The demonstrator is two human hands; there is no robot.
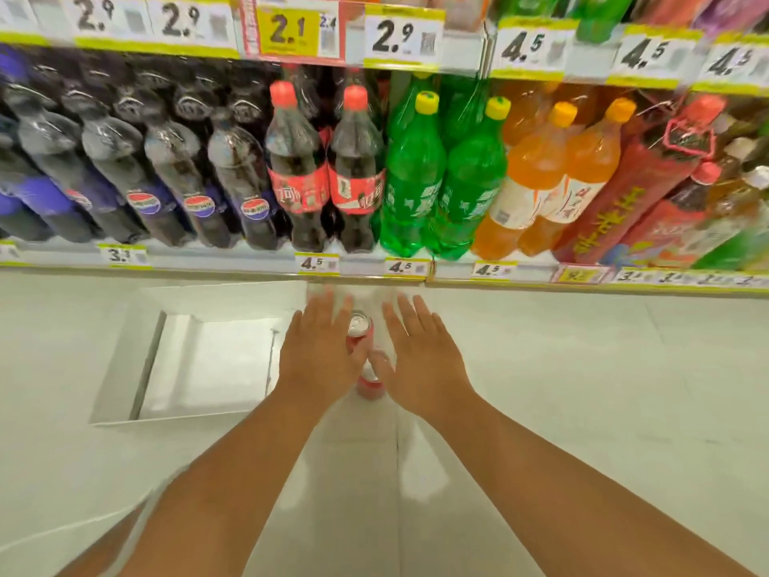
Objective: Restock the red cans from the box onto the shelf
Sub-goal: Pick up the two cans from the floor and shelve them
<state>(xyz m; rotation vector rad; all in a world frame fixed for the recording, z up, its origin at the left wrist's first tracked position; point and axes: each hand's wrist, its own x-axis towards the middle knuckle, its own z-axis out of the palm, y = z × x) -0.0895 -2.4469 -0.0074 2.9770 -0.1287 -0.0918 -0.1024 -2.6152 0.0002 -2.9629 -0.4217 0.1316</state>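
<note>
Two red cans with silver tops sit on the white surface below the bottle shelf point(233, 266), between my hands. The farther can point(361, 329) lies against the thumb side of my left hand point(320, 351), whose fingers are straight and point at the shelf. The nearer can point(369, 385) is partly under the thumb of my right hand point(420, 360), whose fingers are also straight and spread. Neither hand is curled around a can. The white box point(125, 351) stands open to the left of my left hand, and its visible inside shows no cans.
The shelf above holds rows of large bottles: dark cola point(174, 168), red-capped cola point(297, 172), green point(412, 177) and orange point(537, 177). Yellow-edged price tags line the shelf rails. White floor spreads to the right of my hands.
</note>
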